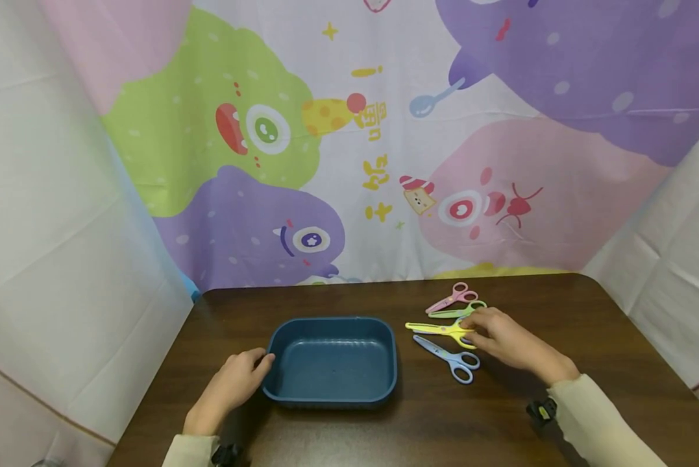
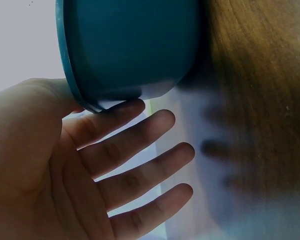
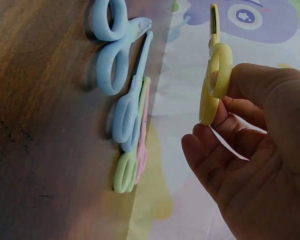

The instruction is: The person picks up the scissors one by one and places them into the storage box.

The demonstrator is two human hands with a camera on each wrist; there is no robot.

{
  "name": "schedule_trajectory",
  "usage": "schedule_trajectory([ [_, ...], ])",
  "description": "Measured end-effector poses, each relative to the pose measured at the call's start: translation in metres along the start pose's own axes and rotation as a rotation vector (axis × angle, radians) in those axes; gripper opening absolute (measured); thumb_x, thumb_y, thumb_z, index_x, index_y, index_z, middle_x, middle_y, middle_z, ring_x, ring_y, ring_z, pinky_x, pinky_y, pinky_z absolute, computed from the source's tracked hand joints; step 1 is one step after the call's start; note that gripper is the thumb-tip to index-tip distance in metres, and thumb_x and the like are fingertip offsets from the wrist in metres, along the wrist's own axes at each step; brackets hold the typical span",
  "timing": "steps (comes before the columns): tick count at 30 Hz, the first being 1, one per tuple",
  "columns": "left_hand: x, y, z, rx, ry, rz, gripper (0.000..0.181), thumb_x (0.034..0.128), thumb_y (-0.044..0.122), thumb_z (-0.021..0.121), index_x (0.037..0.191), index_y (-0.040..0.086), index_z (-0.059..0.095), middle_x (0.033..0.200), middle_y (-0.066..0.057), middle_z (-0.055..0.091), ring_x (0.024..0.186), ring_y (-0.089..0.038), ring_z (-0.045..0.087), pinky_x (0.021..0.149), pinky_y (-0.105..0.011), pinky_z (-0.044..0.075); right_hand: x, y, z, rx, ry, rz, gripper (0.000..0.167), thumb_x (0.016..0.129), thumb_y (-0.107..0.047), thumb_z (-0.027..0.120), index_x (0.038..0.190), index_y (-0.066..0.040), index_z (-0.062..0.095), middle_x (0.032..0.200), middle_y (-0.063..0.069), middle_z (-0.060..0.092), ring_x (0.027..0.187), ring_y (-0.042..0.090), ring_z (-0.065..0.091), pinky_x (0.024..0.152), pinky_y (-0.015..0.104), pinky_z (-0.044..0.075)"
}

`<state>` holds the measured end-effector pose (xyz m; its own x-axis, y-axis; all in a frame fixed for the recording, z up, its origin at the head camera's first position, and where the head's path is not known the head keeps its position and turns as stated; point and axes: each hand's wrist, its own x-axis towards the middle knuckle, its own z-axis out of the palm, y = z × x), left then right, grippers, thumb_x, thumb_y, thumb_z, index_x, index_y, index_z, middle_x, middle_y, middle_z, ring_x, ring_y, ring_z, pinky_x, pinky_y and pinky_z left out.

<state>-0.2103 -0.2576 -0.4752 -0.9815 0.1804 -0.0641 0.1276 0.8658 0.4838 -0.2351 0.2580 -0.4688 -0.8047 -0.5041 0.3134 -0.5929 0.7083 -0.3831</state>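
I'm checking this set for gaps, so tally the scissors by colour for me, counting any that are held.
Blue scissors: 2 (the right wrist view shows both clearly)
Green scissors: 1
Pink scissors: 1
Yellow scissors: 1
Total: 5

A dark wood-grained worktop (image 1: 442, 425) carries a blue tray (image 1: 333, 371). To the tray's right lie pink scissors (image 1: 452, 298), green scissors (image 1: 446, 314), light-blue scissors (image 1: 451, 357) and a second blue pair (image 3: 135, 88).

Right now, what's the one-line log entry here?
right hand: holds yellow scissors raised | left hand: grips tray | on table: two blue scissors, green scissors, pink scissors
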Motion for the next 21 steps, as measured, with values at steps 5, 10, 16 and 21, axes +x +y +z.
schedule_trajectory([
  [5,0.001,0.0,0.0,0.009,-0.005,-0.005,0.038,0.1071,0.03,0.054,0.128,0.0,0.066,0.12,-0.017,0.073,0.109,-0.035,0.071,0.09,-0.055,0.055,0.003,0.0,0.0,-0.005,0.031,-0.029,0.01,0.092,-0.007,0.075,0.102,-0.008,0.075,0.1,-0.002,0.072,0.092,0.019,0.063,0.08,0.039,0.051],
  [10,0.0,0.0,-0.001,0.013,-0.014,-0.012,0.04,0.107,0.029,0.054,0.13,-0.002,0.065,0.123,-0.019,0.072,0.112,-0.037,0.07,0.093,-0.057,0.053,0.007,-0.002,0.0,0.0,0.034,-0.029,0.011,0.091,-0.005,0.074,0.101,-0.008,0.075,0.1,-0.002,0.071,0.093,0.017,0.061,0.08,0.038,0.051],
  [16,0.0,0.001,-0.001,0.013,-0.012,-0.003,0.039,0.107,0.029,0.055,0.129,-0.001,0.066,0.121,-0.019,0.072,0.11,-0.036,0.07,0.091,-0.056,0.054,0.01,-0.006,-0.004,-0.001,0.043,-0.035,0.01,0.091,-0.005,0.075,0.1,-0.009,0.074,0.097,-0.003,0.069,0.092,0.017,0.06,0.078,0.038,0.051],
  [21,0.001,0.001,-0.001,0.011,-0.007,0.002,0.038,0.1068,0.028,0.055,0.128,-0.001,0.066,0.12,-0.018,0.073,0.109,-0.036,0.071,0.09,-0.056,0.054,0.014,-0.009,-0.006,-0.002,0.057,-0.062,0.011,0.091,-0.006,0.075,0.101,-0.01,0.075,0.098,-0.004,0.071,0.092,0.017,0.061,0.079,0.038,0.051],
])
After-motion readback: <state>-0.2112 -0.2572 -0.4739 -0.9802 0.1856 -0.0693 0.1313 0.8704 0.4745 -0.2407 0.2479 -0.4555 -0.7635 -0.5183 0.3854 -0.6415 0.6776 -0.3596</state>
